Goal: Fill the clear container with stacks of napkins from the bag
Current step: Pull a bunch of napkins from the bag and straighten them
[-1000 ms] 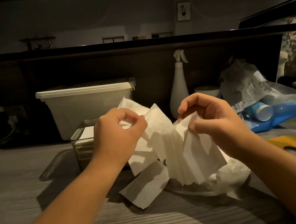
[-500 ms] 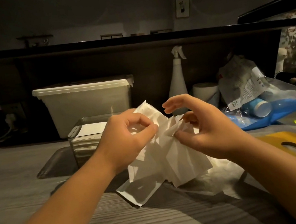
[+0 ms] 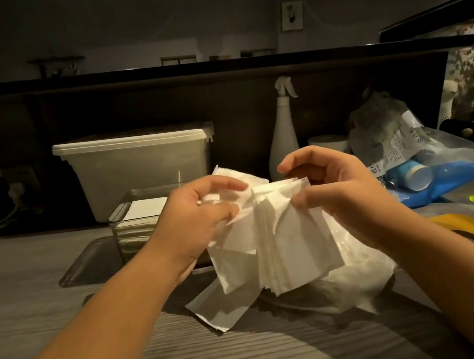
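At frame centre, the left hand (image 3: 201, 216) and right hand (image 3: 340, 191) pinch a fanned stack of napkins (image 3: 286, 243) above the bag (image 3: 348, 279). The container (image 3: 131, 224), partly filled, sits centre-left behind them.

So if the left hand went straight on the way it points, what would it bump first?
Probably the right hand: the left hand points across the napkins both pinch, and that hand sits just beyond, though depth is unclear.

White napkins (image 3: 286, 246) held fanned, clear container (image 3: 131, 227) part-filled
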A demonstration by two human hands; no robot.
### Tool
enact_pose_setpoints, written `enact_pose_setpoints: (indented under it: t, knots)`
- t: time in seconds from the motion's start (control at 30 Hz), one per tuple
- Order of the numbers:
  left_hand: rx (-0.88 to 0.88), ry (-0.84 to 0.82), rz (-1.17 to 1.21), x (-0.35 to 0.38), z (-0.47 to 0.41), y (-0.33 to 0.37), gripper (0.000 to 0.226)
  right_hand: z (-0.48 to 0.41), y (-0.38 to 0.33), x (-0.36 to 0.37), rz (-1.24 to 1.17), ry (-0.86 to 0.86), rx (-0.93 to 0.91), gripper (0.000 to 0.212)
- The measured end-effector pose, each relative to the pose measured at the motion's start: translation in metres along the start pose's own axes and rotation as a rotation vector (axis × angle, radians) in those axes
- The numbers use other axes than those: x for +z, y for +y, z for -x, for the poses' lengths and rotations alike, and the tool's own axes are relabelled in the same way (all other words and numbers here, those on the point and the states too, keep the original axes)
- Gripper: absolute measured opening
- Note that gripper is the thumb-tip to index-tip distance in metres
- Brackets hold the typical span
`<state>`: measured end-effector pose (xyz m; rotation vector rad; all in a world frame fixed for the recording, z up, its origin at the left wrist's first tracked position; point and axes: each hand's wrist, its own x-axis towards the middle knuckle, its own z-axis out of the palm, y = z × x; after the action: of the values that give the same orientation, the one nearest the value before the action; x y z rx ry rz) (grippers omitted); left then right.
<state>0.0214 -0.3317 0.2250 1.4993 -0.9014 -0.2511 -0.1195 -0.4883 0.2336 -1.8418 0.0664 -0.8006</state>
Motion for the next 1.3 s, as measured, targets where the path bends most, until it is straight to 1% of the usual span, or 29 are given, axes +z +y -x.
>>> enact_pose_setpoints:
  t: [0.07,0.13,0.2,0.27,0.37,0.47,0.57,0.67,0.77,0.9,0.93,1.0,1.07,1.17,1.2,1.23,1.3]
  knots:
    - [0.034,0.029,0.042,0.000,0.000,-0.001,0.054,-0.003,0.003,-0.002,0.017,0.084,0.030,0.036]
    - [0.037,0.048,0.158,-0.001,-0.002,-0.002,0.079,-0.005,0.004,-0.002,0.028,0.137,0.067,0.036]
    - [-0.019,0.076,0.282,-0.003,-0.004,-0.004,0.092,-0.005,0.005,-0.002,0.009,0.130,0.085,0.039]
    - [-0.076,0.085,0.355,-0.003,-0.005,-0.004,0.088,-0.004,0.005,-0.001,0.025,0.102,0.075,0.039]
    - [-0.141,0.062,0.401,-0.004,-0.007,-0.006,0.066,-0.003,0.005,-0.001,0.048,0.074,0.043,0.040]
    - [-0.190,0.056,0.402,-0.003,-0.006,-0.006,0.053,-0.001,0.001,-0.001,-0.045,0.043,0.012,0.040]
    - [-0.201,0.091,0.324,-0.002,-0.006,-0.007,0.051,0.001,-0.005,0.000,-0.235,-0.050,0.018,0.045]
    - [-0.176,0.119,0.266,-0.001,-0.005,-0.007,0.059,0.003,-0.011,0.002,-0.317,-0.117,0.046,0.045]
    - [-0.138,0.101,0.243,0.001,-0.003,-0.006,0.053,0.003,-0.009,0.006,-0.389,-0.062,0.082,0.044]
    - [-0.210,-0.003,0.302,0.010,0.002,-0.006,0.036,0.000,0.003,0.015,-0.235,0.117,0.089,0.035]
    - [-0.225,-0.009,0.310,0.013,0.003,-0.007,0.035,0.000,0.004,0.016,-0.224,0.138,0.094,0.034]
    - [-0.213,0.016,0.282,0.014,0.002,-0.010,0.036,0.000,0.001,0.014,-0.264,0.128,0.099,0.035]
    - [-0.160,0.056,0.257,0.013,0.000,-0.011,0.036,0.001,-0.005,0.008,-0.303,0.120,0.070,0.036]
    - [0.024,0.118,0.144,0.008,-0.001,-0.006,0.035,0.000,-0.006,0.001,-0.190,0.201,0.051,0.031]
    - [0.059,0.136,0.136,0.006,-0.002,-0.005,0.037,-0.001,-0.004,0.001,-0.159,0.224,0.065,0.029]
    - [0.069,0.142,0.147,0.005,-0.001,-0.003,0.037,-0.001,-0.002,0.001,-0.142,0.228,0.084,0.028]
    - [0.060,0.128,0.155,0.005,-0.001,-0.004,0.037,-0.001,-0.001,0.003,-0.160,0.197,0.126,0.035]
